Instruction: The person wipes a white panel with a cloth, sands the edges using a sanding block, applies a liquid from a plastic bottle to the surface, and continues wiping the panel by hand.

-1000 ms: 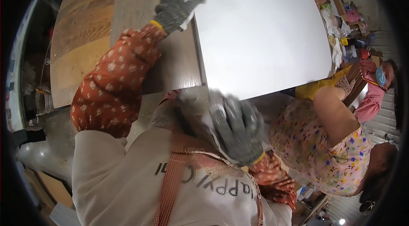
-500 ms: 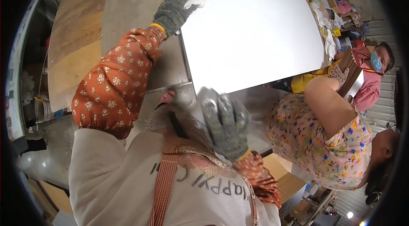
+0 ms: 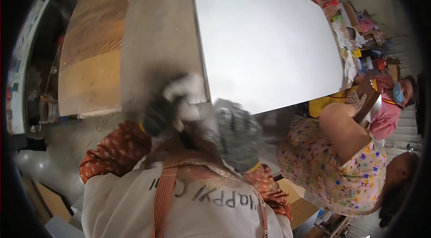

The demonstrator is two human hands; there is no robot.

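A large white board (image 3: 265,40) lies on a grey-brown worktable (image 3: 157,36). My left hand (image 3: 164,111), in a dark glove and motion-blurred, is at the board's near left corner with something white (image 3: 186,92) at its fingers. My right hand (image 3: 238,137), in a grey knit glove, has its back to the camera just below the board's near edge, its fingertips reaching the corner. Whether either hand grips the board is hidden by blur and by the gloves. Orange patterned sleeves and a pale apron fill the lower view.
A wooden panel (image 3: 90,49) lies to the left of the table. At the right, a person in a flowered top (image 3: 341,157) bends beside the board, and another person in pink (image 3: 390,112) sits behind. Small bottles and boxes (image 3: 341,13) crowd the far right.
My left hand has come back from far up the board's left edge to the near corner. My right hand has stayed at the near edge.
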